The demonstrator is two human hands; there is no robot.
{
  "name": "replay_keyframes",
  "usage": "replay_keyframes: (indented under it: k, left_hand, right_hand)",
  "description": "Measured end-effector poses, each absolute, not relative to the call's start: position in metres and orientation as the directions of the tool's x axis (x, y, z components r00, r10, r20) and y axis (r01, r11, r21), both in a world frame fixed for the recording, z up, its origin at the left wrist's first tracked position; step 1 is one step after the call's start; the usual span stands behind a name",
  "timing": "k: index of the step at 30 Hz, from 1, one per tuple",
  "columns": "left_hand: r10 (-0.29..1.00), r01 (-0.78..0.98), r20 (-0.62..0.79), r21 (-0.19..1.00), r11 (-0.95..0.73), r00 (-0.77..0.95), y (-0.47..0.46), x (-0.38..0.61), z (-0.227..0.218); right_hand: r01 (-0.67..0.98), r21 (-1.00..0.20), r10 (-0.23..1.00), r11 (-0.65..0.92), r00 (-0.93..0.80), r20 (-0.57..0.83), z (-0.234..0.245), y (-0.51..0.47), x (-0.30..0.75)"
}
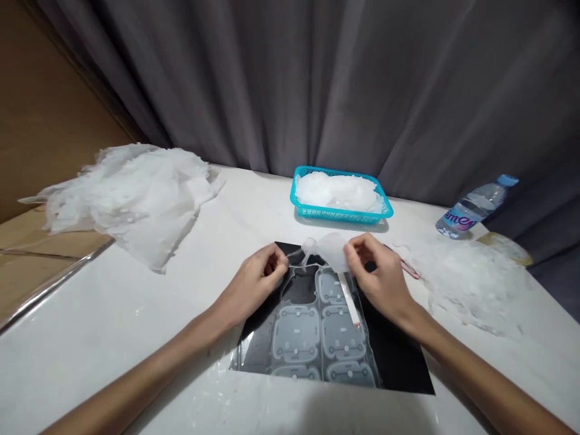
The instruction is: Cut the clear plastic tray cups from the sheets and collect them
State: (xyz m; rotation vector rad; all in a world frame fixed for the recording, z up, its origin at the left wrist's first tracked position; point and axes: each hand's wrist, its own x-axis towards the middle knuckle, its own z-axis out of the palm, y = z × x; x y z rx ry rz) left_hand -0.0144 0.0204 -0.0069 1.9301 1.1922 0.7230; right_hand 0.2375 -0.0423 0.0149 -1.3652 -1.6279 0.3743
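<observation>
My left hand [261, 275] pinches the torn upper edge of a thin translucent moulded sheet [296, 332]. My right hand [378, 269], fingers closed, grips a frosted rounded piece [333, 249], and thin film stretches between it and the left hand. Several rounded-square shapes with small dots and slots show in the sheet, with a gap at its upper left. Under the sheet lies a black mat [403, 368]. A narrow white strip [348, 299] with a reddish tip slants across the sheet just below the right hand; its upper end is hidden.
A turquoise basket [342, 214] of frosted pieces stands at the back. A big pile of translucent sheets [145, 193] lies left, beside cardboard [31, 266]. Film scraps [475, 284] and a tilted water bottle [473, 208] are right. A red-and-white object [410, 269] is partly hidden.
</observation>
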Motion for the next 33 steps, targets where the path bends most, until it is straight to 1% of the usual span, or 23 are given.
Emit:
replay_keyframes:
  k: [2, 3, 4, 5, 6, 8, 9, 11, 13, 15, 18, 20, 22, 24, 26, 28, 33]
  left_hand:
    - [0.918, 0.529, 0.227, 0.761, -0.376, 0.326, 0.01, -0.011, -0.002]
    - [0.917, 0.533, 0.269, 0.75, -0.392, 0.295, 0.005, -0.01, 0.001]
    - [0.92, 0.526, 0.263, 0.76, -0.383, 0.29, 0.002, -0.009, 0.004]
    - [0.927, 0.503, 0.207, 0.792, -0.346, 0.311, -0.001, -0.009, 0.007]
    - [0.927, 0.462, 0.12, 0.84, -0.285, 0.355, -0.003, -0.008, 0.009]
    - [0.875, 0.347, -0.053, 0.928, -0.135, 0.481, -0.004, -0.006, 0.012]
    - [0.839, 0.287, -0.098, 0.955, -0.072, 0.535, -0.004, -0.004, 0.011]
    - [0.797, 0.183, -0.122, 0.983, 0.014, 0.592, -0.003, -0.001, 0.008]
    - [0.781, 0.122, -0.124, 0.991, 0.061, 0.612, -0.003, 0.001, 0.003]
    - [0.766, 0.1, -0.11, 0.993, 0.06, 0.634, -0.003, 0.001, -0.001]
    - [0.737, 0.115, -0.049, 0.993, -0.039, 0.674, -0.005, -0.001, -0.001]
    - [0.716, 0.146, -0.03, 0.984, -0.101, 0.697, -0.007, -0.003, 0.002]
    - [0.694, 0.17, -0.021, 0.975, -0.146, 0.72, -0.009, -0.003, 0.005]
    - [0.687, 0.183, -0.001, 0.964, -0.193, 0.726, -0.01, -0.003, 0.007]
    - [0.703, 0.179, 0.026, 0.96, -0.216, 0.71, -0.011, -0.003, 0.005]
    - [0.723, 0.174, 0.036, 0.961, -0.213, 0.69, -0.011, -0.003, 0.003]
    - [0.738, 0.183, 0.013, 0.966, -0.185, 0.674, -0.01, 0.0, 0.0]
  right_hand:
    - [0.591, -0.701, 0.873, 0.399, -0.013, 0.487, 0.01, -0.049, 0.226]
    - [0.588, -0.683, 0.859, 0.432, -0.039, 0.51, 0.008, -0.053, 0.22]
    - [0.589, -0.661, 0.841, 0.464, -0.058, 0.538, 0.005, -0.057, 0.215]
    - [0.594, -0.635, 0.821, 0.494, -0.078, 0.566, 0.002, -0.06, 0.211]
    - [0.603, -0.602, 0.8, 0.523, -0.104, 0.591, -0.001, -0.064, 0.207]
    - [0.625, -0.522, 0.756, 0.58, -0.175, 0.631, -0.006, -0.07, 0.199]
    - [0.633, -0.482, 0.738, 0.605, -0.22, 0.637, -0.008, -0.073, 0.196]
    - [0.639, -0.414, 0.714, 0.648, -0.321, 0.623, -0.012, -0.078, 0.189]
    - [0.614, -0.382, 0.696, 0.691, -0.42, 0.583, -0.012, -0.079, 0.187]
    - [0.578, -0.414, 0.698, 0.703, -0.45, 0.558, -0.007, -0.077, 0.191]
    - [0.605, -0.483, 0.752, 0.633, -0.331, 0.57, 0.007, -0.064, 0.205]
    - [0.651, -0.496, 0.789, 0.575, -0.278, 0.548, 0.016, -0.052, 0.215]
    - [0.641, -0.542, 0.831, 0.543, -0.319, 0.455, 0.021, -0.042, 0.221]
    - [0.587, -0.633, 0.862, 0.506, -0.381, 0.335, 0.021, -0.033, 0.222]
    - [0.55, -0.686, 0.868, 0.476, -0.419, 0.267, 0.02, -0.029, 0.221]
    - [0.56, -0.684, 0.871, 0.467, -0.426, 0.245, 0.021, -0.028, 0.22]
    - [0.62, -0.626, 0.868, 0.473, -0.449, 0.211, 0.031, -0.034, 0.216]
